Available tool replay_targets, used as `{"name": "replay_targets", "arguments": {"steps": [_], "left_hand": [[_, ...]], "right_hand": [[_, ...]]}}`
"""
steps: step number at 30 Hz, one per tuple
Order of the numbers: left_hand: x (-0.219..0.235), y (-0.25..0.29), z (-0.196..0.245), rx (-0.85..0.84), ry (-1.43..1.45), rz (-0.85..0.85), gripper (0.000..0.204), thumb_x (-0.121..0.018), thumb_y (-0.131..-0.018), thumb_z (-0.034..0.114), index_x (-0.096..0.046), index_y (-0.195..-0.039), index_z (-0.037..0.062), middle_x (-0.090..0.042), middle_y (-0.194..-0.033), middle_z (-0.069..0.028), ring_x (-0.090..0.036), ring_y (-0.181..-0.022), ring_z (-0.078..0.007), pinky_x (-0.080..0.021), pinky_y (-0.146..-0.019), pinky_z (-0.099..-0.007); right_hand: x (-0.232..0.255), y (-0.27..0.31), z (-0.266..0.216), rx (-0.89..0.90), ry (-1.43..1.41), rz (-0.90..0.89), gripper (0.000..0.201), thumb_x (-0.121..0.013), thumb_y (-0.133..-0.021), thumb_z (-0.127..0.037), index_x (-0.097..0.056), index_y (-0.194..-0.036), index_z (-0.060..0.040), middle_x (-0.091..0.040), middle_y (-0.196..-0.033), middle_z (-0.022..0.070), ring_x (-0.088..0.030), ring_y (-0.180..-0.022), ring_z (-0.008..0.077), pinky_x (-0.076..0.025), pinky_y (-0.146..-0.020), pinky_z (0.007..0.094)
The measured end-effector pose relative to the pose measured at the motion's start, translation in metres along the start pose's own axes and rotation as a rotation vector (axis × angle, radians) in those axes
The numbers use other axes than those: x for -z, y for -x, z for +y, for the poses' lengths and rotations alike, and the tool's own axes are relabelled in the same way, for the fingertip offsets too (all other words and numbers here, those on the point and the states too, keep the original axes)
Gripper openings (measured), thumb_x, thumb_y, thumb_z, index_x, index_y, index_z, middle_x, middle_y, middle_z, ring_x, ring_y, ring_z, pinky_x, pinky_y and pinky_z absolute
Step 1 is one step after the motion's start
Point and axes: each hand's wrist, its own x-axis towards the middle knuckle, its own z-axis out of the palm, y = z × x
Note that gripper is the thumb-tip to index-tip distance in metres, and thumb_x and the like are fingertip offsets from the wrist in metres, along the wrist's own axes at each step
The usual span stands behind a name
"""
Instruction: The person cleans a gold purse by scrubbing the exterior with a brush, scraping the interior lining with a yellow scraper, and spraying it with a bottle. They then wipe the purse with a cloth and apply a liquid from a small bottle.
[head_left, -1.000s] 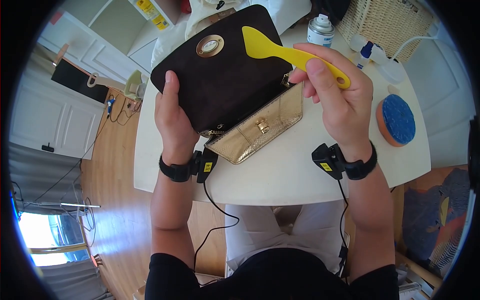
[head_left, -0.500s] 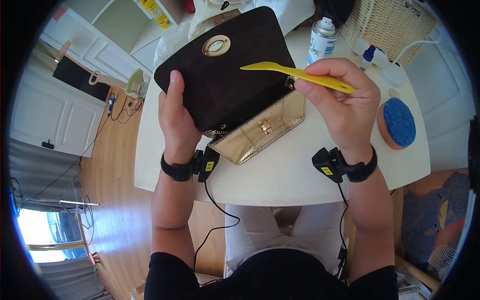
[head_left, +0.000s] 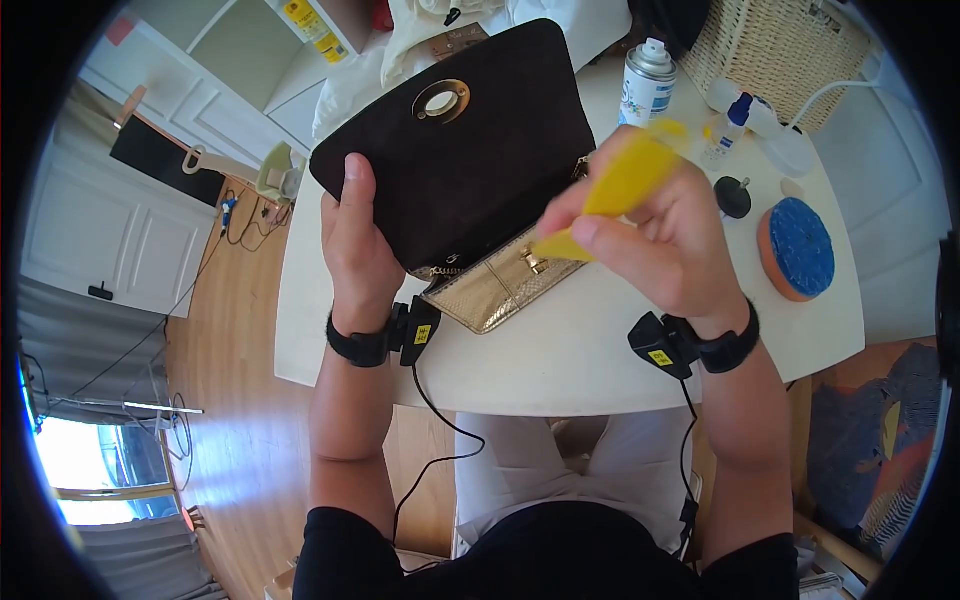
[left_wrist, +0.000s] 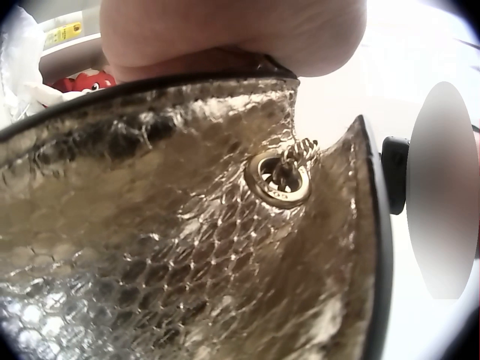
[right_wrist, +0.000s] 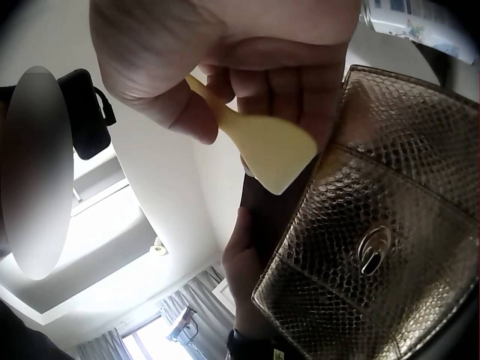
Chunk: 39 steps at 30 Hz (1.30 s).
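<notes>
A handbag with gold snakeskin-pattern leather (head_left: 478, 300) is tipped up over the table, its dark brown flap (head_left: 480, 160) folded back. My left hand (head_left: 363, 260) grips the flap's left side, thumb on the lining and the other fingers hidden behind. A gold turn clasp (right_wrist: 374, 250) sits on the bag's front. In the left wrist view, a chain passes through a metal eyelet (left_wrist: 277, 180) at the bag's side. My right hand (head_left: 685, 245) pinches a yellow plastic spatula (right_wrist: 274, 146) between thumb and fingers, in front of the bag's right side. The spatula is blurred in the head view.
On the white table (head_left: 560, 365), a spray can (head_left: 648, 88), a blue-capped bottle (head_left: 728, 130), a black disc with a metal stem (head_left: 733, 197) and a blue-faced round pad (head_left: 798, 245) stand to the right. A woven basket (head_left: 765, 50) is behind them.
The spatula has swung round from lying leftward over the flap. My right hand has moved lower, closer to the bag's front. The bag and left hand have shifted slightly right and down.
</notes>
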Motion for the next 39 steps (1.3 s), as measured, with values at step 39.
{"name": "replay_targets", "arguments": {"steps": [39], "left_hand": [[0.006,0.004,-0.003,-0.038,0.066,-0.018,0.046,-0.047,-0.109,0.033,-0.054,-0.136,-0.0028,-0.064,-0.131,-0.0164,-0.065,-0.117,-0.0266,-0.053,-0.102,-0.0409]], "right_hand": [[0.004,-0.001,-0.005,-0.379,-0.082,-0.034,0.022,-0.065,-0.093,-0.002,-0.067,-0.113,0.0070,-0.071,-0.089,0.0051,-0.063,-0.072,0.0050,-0.049,-0.057,0.0210]]}}
